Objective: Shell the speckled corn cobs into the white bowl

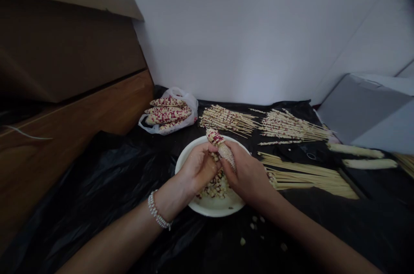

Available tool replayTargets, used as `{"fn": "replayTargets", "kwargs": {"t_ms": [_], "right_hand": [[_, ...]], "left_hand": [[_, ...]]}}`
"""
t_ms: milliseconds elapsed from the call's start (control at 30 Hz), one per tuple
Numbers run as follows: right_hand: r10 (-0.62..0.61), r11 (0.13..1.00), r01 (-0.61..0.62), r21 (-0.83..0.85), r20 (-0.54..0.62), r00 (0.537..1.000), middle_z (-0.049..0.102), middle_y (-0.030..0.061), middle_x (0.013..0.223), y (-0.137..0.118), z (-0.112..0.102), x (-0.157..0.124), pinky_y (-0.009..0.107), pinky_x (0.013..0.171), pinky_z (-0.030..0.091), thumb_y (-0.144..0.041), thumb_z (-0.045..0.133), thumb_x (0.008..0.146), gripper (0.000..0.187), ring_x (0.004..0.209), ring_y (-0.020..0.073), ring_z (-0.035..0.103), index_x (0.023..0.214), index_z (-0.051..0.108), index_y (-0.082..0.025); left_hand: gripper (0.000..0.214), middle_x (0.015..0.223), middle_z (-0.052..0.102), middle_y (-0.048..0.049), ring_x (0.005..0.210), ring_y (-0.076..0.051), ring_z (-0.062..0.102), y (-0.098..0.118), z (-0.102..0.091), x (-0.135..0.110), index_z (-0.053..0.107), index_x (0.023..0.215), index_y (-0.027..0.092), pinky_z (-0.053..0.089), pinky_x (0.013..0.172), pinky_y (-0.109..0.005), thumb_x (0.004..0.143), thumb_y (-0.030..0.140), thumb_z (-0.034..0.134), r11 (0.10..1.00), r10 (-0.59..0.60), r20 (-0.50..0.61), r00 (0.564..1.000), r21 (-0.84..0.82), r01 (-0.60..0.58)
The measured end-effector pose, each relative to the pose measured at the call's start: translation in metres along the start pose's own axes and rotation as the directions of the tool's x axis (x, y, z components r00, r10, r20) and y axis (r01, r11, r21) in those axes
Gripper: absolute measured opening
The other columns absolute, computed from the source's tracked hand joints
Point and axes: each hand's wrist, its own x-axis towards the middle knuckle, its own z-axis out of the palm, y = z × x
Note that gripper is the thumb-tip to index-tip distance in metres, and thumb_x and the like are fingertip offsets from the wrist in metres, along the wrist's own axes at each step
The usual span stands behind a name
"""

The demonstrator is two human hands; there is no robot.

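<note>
My right hand (pixel 247 172) is wrapped round an ear of corn (pixel 216 137), held tilted above a white bowl (pixel 211 213). Red and cream kernels cover its far end, while the part near my right fingers is bare cob. My left hand (pixel 199 170), with a beaded bracelet at the wrist, has its fingers curled against the ear's left side, the thumb touching the kernels. Loose corn kernels (pixel 216 188) lie in the bowl below. My hands partly hide the bowl and the lower end of the ear.
A plastic bag (pixel 194 106) of corn ears stands back left. Two piles of kernel-threaded skewers (pixel 226 119) (pixel 287 125) lie behind the bowl. Bare skewers (pixel 317 179) and stripped cobs (pixel 370 164) are at right. Stray kernels dot the black plastic sheet (pixel 129 170). Cardboard (pixel 64 45) stands left.
</note>
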Motion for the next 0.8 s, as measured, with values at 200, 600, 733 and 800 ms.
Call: {"fn": "replayTargets", "kwargs": {"t_ms": [200,600,733,800], "right_hand": [[0.006,1.0,-0.006,-0.015,-0.007,1.0,0.064,0.0146,0.121,0.0,0.001,-0.001,0.045,0.086,0.051,-0.026,0.04,0.091,0.04,0.109,0.0292,0.062,0.13,0.046,-0.017],[0.009,0.997,-0.007,-0.07,0.019,1.0,0.065,0.0147,0.12,-0.002,0.003,-0.002,0.04,0.082,0.052,-0.029,0.039,0.093,0.04,0.106,0.0278,0.064,0.13,0.047,-0.015],[-0.001,0.994,0.005,-0.111,0.032,0.999,0.065,0.0157,0.119,-0.002,0.004,-0.003,0.04,0.079,0.053,-0.029,0.039,0.094,0.041,0.103,0.028,0.064,0.131,0.047,-0.013],[0.005,0.988,0.002,-0.151,0.045,0.999,0.065,0.016,0.115,-0.003,0.004,-0.003,0.039,0.076,0.053,-0.028,0.039,0.094,0.041,0.1,0.0276,0.065,0.131,0.048,-0.013]], "left_hand": [[0.012,0.077,0.069,-0.0048,0.07,-0.012,0.061,-0.004,0.003,0.0,0.069,0.084,0.01,0.05,0.075,-0.025,0.085,0.008,0.058,0.999,0.031,-0.065,0.997,0.021,-0.03],[0.019,0.072,0.068,-0.0038,0.067,-0.01,0.06,-0.007,-0.001,0.005,0.066,0.072,0.01,0.049,0.077,-0.023,0.082,0.002,0.053,0.999,0.032,-0.076,0.997,0.03,-0.03],[0.017,0.07,0.066,-0.0034,0.067,-0.011,0.06,-0.008,-0.003,0.006,0.065,0.072,0.011,0.048,0.079,-0.024,0.082,0.004,0.052,1.0,0.017,-0.1,0.995,0.005,-0.017],[0.016,0.072,0.066,-0.0046,0.07,-0.012,0.061,-0.011,-0.004,0.006,0.065,0.074,0.012,0.048,0.08,-0.024,0.083,0.007,0.053,0.999,0.035,-0.103,0.994,0.02,-0.033]]}}
